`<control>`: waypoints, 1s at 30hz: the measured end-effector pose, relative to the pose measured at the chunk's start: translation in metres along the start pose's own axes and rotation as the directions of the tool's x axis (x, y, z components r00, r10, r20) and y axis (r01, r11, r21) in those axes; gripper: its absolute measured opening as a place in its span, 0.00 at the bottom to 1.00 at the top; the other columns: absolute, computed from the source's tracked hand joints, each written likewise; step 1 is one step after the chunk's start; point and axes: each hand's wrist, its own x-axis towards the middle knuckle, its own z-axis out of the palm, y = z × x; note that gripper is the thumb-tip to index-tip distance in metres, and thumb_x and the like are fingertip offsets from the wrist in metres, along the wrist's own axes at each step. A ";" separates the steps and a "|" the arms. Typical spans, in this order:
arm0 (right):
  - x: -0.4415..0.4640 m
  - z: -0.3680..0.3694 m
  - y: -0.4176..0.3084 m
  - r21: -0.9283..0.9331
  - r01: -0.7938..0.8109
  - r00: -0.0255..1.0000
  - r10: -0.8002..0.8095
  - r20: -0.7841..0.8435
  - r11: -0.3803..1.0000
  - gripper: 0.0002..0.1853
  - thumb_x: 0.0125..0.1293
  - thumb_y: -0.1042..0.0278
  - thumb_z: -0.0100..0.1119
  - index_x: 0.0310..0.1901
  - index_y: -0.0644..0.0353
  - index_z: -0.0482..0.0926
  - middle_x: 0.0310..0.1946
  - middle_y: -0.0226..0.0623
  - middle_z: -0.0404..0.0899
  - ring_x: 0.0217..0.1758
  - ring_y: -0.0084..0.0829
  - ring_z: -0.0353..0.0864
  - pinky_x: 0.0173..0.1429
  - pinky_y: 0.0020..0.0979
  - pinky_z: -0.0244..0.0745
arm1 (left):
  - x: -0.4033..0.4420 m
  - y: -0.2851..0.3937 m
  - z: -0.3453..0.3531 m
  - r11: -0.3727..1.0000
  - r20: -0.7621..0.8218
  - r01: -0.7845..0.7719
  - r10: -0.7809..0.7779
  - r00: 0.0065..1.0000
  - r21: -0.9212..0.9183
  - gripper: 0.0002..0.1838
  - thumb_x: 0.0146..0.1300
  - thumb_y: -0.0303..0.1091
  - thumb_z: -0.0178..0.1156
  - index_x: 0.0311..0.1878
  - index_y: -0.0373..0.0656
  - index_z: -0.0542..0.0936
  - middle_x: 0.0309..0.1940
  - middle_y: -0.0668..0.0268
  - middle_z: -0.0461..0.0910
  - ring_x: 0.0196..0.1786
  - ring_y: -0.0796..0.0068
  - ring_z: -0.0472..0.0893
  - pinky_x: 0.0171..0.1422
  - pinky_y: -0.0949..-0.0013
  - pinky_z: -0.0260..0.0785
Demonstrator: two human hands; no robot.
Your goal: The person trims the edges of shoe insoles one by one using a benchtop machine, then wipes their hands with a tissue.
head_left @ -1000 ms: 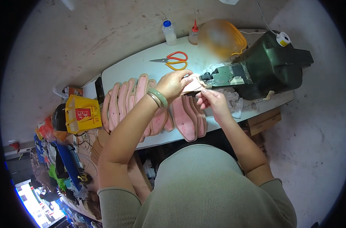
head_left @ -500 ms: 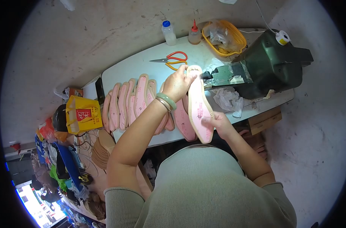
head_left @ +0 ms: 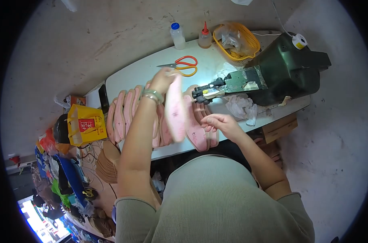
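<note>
My left hand [head_left: 163, 80] grips the top end of a pink insole [head_left: 176, 112] with a beige rim. The insole hangs blurred above a row of similar insoles on the table. My right hand [head_left: 221, 124] is off the held insole, its fingers loosely bent and slightly apart, nothing visible in them. It hovers beside and partly over a stack of pink insoles [head_left: 196, 135] at the table's front edge. Just beyond that hand is the black-tipped working end [head_left: 206, 94] of a dark green machine [head_left: 291, 69]. More pink insoles [head_left: 119, 117] stand in a row at the left.
Red-and-orange-handled scissors [head_left: 184, 65] lie on the white table [head_left: 131, 75]. Behind them stand a blue-capped bottle [head_left: 178, 36], a red-tipped bottle [head_left: 205, 37] and a yellow basket [head_left: 248, 36]. Crumpled paper [head_left: 242, 107] lies beside the machine. A yellow bag [head_left: 86, 125] is at the left.
My left hand has carried the insole left, away from the machine's end, which now shows. My right hand has let go of the insole's lower end and shifted slightly left.
</note>
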 end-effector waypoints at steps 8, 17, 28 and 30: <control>0.015 0.014 0.062 -0.467 -0.027 0.974 -0.082 -0.210 0.884 0.20 0.60 0.62 0.68 0.51 0.65 0.80 0.42 0.43 0.82 0.41 0.32 0.83 0.50 0.30 0.78 | -0.133 0.041 0.054 0.905 0.347 0.185 -0.327 0.879 0.383 0.34 0.62 0.49 0.59 0.63 0.35 0.62 0.39 0.39 0.80 0.44 0.42 0.82 0.49 0.49 0.75; 0.030 0.024 0.053 -0.553 -0.051 0.986 -0.047 -0.162 0.832 0.21 0.59 0.65 0.67 0.52 0.66 0.79 0.44 0.44 0.83 0.44 0.35 0.83 0.49 0.32 0.77 | -0.160 0.021 0.058 0.936 0.240 0.350 -0.334 0.911 -0.024 0.41 0.59 0.47 0.62 0.67 0.32 0.57 0.40 0.45 0.80 0.43 0.51 0.83 0.48 0.55 0.74; 0.036 0.037 0.042 0.006 -0.142 0.990 0.142 0.012 0.990 0.18 0.65 0.72 0.60 0.57 0.64 0.77 0.44 0.37 0.83 0.43 0.25 0.82 0.49 0.27 0.76 | -0.198 0.023 0.048 0.573 0.202 0.396 -0.373 0.906 -0.718 0.14 0.69 0.38 0.60 0.42 0.33 0.83 0.29 0.71 0.81 0.29 0.87 0.75 0.33 0.78 0.68; 0.030 0.054 0.029 -0.233 0.026 0.991 -0.055 -0.118 0.972 0.19 0.66 0.71 0.59 0.58 0.64 0.76 0.46 0.40 0.83 0.44 0.27 0.84 0.50 0.27 0.76 | -0.192 0.037 0.044 0.647 0.073 0.334 -0.395 0.916 -0.685 0.15 0.69 0.39 0.60 0.40 0.33 0.84 0.28 0.72 0.81 0.30 0.89 0.73 0.31 0.77 0.66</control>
